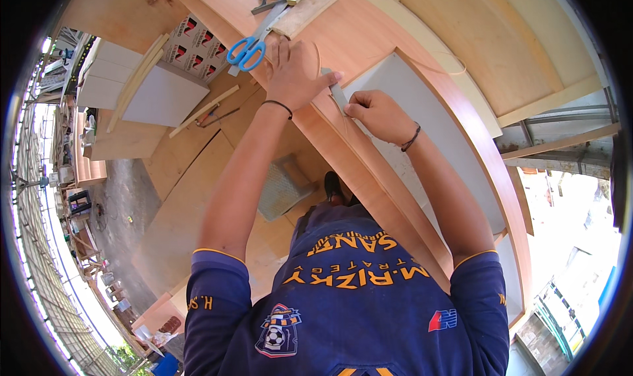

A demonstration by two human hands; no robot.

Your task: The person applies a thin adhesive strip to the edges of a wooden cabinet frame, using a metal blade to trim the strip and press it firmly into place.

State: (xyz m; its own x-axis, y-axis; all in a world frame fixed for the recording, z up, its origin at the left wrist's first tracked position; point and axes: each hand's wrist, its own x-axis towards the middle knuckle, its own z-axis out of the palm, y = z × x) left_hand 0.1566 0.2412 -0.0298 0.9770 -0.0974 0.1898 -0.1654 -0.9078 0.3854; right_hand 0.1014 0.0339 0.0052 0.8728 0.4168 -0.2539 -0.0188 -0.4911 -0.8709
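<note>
Fingers pinched tight — the right hand [379,112] has a small grey blade [337,96] clamped at the edge of the brown board [369,40], where it meets the grey panel [422,106]. The left hand [297,73] lies flat on the board, thumb touching the blade's top, grasping nothing. A thin strip [435,65] curls loose behind — my read: trimming is partly done, with edge left toward the person. Blue scissors [247,50] and a wood block [304,11] rest beyond the left hand on the desk [514,59].
</note>
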